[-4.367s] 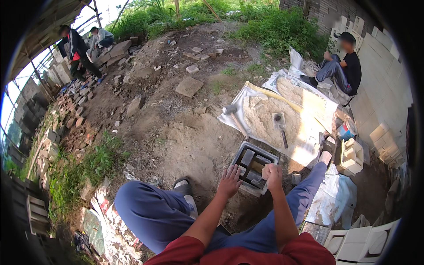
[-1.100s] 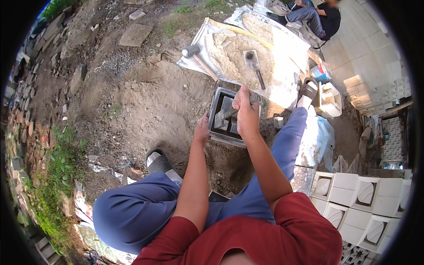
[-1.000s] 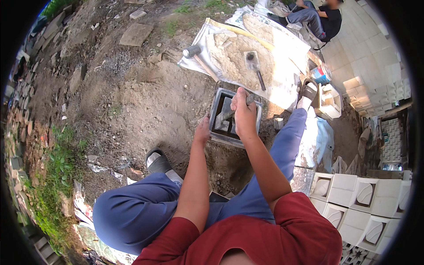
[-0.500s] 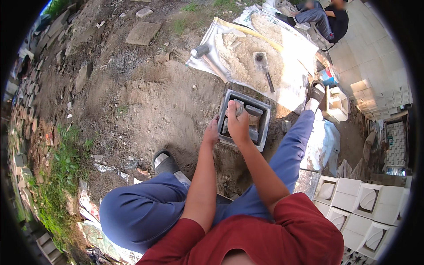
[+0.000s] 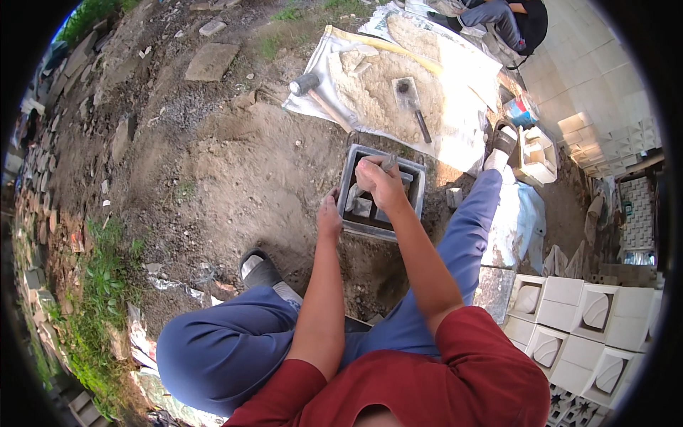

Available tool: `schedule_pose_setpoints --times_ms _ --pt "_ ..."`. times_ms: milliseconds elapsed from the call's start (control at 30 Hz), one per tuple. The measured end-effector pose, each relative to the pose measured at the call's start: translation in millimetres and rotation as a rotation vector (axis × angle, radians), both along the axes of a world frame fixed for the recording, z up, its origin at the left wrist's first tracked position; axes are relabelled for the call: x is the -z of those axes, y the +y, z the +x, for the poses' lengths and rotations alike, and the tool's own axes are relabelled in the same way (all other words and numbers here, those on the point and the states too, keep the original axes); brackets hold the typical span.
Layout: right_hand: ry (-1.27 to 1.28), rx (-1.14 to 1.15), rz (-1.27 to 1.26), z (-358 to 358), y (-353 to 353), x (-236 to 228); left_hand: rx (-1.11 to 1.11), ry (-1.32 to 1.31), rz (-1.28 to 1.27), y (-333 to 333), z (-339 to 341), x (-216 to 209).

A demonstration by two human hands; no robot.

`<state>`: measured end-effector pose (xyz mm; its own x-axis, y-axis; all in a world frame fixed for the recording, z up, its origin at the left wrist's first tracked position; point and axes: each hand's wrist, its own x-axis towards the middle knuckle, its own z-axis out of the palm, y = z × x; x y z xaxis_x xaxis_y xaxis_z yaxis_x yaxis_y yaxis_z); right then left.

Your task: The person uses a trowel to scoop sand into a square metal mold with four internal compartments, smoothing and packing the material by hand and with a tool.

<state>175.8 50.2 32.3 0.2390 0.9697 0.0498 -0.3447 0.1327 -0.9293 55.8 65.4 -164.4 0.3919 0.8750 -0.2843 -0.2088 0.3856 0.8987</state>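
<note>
A square grey metal mould [image 5: 416,186] sits on the dirt between my legs, with grey inserts [image 5: 361,208] inside it. My right hand [image 5: 377,179] is over the middle of the mould, fingers closed on a small grey piece whose end pokes out at its top. My left hand [image 5: 329,217] rests against the mould's left outer wall, fingers together. What lies under my right hand is hidden.
Behind the mould a white sheet [image 5: 455,135] carries a pile of sandy mix [image 5: 370,92], a trowel [image 5: 411,99] and a mallet [image 5: 313,89]. White cast blocks [image 5: 569,320] stand at right. Another person [image 5: 509,18] sits at the far top. Rubble and weeds [image 5: 99,285] line the left.
I have leaned in over the mould, so it looks nearer. My right hand has moved from the mould's near rim to its middle and now grips a small grey piece.
</note>
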Motion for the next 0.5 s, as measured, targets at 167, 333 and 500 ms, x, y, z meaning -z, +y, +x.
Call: schedule_pose_setpoints --times_ms 167,333,500 --pt "-0.061 0.123 -0.108 -8.0 -4.0 7.0 -0.059 -0.066 -0.027 -1.4 7.8 9.0" --pt "-0.030 0.183 -0.041 -15.6 -12.8 -0.8 -0.047 -0.018 0.028 -1.8 6.1 1.4" --pt "-0.359 0.143 -0.165 -3.5 -1.2 5.4 -0.035 0.024 0.006 -6.6 4.7 -10.6"
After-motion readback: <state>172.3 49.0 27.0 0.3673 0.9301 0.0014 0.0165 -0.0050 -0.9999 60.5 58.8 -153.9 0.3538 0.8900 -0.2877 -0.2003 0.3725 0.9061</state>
